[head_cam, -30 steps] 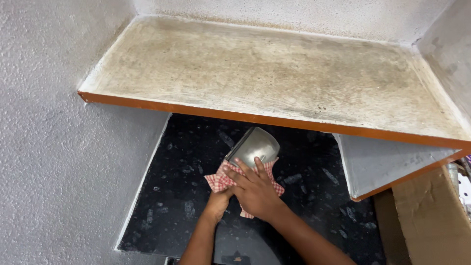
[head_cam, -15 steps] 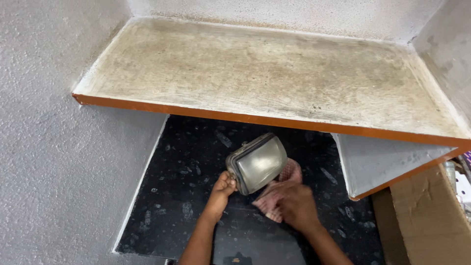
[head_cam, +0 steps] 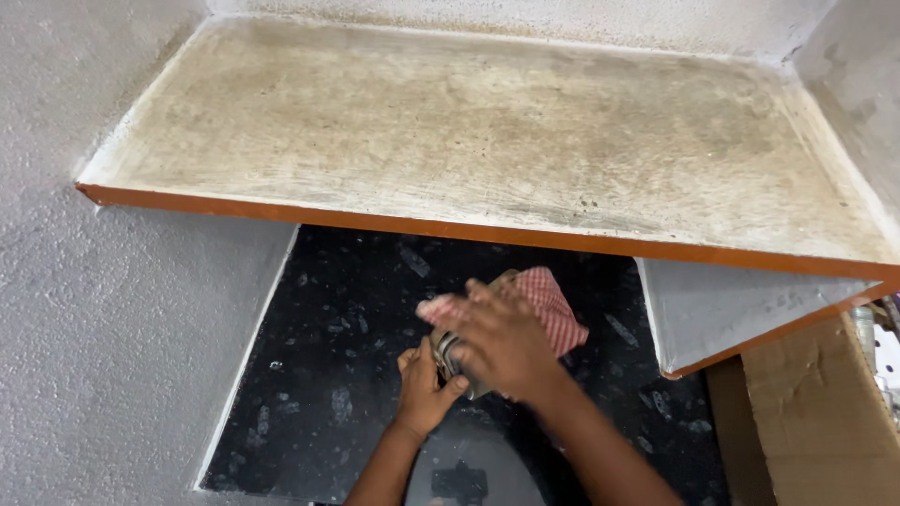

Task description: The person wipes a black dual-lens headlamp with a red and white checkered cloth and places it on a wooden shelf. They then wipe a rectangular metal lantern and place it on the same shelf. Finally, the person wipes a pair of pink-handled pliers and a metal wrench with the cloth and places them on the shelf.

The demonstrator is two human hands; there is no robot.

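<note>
we see two bare hands working below a stained beige stone shelf with an orange front edge [head_cam: 450, 122], above a black speckled stone table [head_cam: 347, 309]. our left hand [head_cam: 424, 392] has its grip closed on the lower left edge of a shiny metal container [head_cam: 448, 354]; thumb and fingers wrap the rim. our right hand [head_cam: 502, 342] lies flat over the container and covers most of it, its grip pressed on a red and white checked cloth [head_cam: 553, 305]. the cloth bunches out past the fingertips toward the upper right. the container sits between both hands, over the middle of the table; we cannot tell whether it touches the surface. the right hand is blurred. a brown cardboard box [head_cam: 816, 422] stands at the lower right, beside a grey angled panel [head_cam: 722, 309].
</note>
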